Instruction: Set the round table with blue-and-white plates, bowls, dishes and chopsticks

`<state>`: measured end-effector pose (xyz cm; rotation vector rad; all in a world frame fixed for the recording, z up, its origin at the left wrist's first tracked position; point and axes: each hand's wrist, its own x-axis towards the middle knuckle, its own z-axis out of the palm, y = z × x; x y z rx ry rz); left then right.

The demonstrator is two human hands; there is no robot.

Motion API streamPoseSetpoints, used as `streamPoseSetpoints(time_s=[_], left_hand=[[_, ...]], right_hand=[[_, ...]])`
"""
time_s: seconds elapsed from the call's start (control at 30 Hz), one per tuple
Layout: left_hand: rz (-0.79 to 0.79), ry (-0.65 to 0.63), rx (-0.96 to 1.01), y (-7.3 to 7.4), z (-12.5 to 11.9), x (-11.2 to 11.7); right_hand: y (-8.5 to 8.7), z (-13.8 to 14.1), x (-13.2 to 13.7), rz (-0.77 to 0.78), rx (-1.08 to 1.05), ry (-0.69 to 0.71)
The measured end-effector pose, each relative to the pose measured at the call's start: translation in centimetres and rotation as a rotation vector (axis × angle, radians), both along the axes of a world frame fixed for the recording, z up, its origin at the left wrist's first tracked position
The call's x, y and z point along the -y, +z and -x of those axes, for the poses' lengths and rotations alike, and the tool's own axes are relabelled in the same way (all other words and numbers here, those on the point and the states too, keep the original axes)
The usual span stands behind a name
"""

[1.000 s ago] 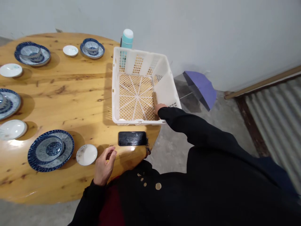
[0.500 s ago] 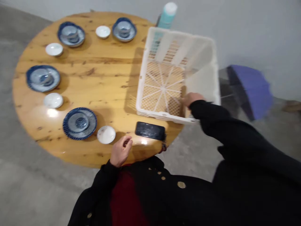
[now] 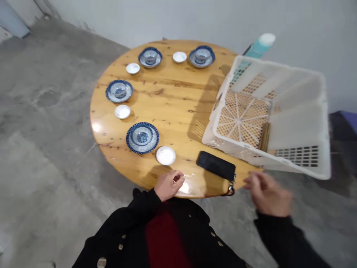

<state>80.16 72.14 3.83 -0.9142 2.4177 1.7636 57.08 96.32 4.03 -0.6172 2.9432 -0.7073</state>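
My left hand (image 3: 170, 184) rests at the table's near edge, fingers curled in, with nothing visible in them. Just beyond it is a small white dish (image 3: 166, 155), and a blue-and-white bowl stacked on a plate (image 3: 131, 143) stands to the left. My right hand (image 3: 269, 193) is past the table's right edge, below the basket and blurred. Its thumb and fingers are pinched together; what they hold, if anything, I cannot make out. Inside the white plastic basket (image 3: 301, 169) lies a bundle of brown sticks, seemingly chopsticks (image 3: 264, 137). A black phone (image 3: 216, 165) lies between my hands.
More stacked settings (image 3: 119, 92) and small white dishes (image 3: 122, 111) stand around the round wooden table (image 3: 167, 108). A teal bottle with a white cap (image 3: 260, 45) is behind the basket. A wall (image 3: 195, 18) runs behind. A purple umbrella (image 3: 350, 123) lies at far right.
My right hand has come out of the basket, back toward me and below it. My left hand stays curled by the near edge. The view has swung left, so the table appears further right.
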Motion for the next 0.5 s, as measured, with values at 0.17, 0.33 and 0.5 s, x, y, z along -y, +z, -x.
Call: streamPoseSetpoints(time_s=[0.17,0.33,0.5], left_hand=[[0.028,0.076,-0.052,0.4,-7.9,3.7],[0.081,0.176,-0.052,0.2,-16.6,7.6],[0.089,0.294,-0.047,0.1,-24.2,10.9]], right_hand=[[-5.9,-18.7,6.5,0.113,0.590,0.119],[-7.1,-29.5,14.1,-0.005,0.628,0.566],[-5.9,-33.8,20.8,-0.258,0.486,0.813]])
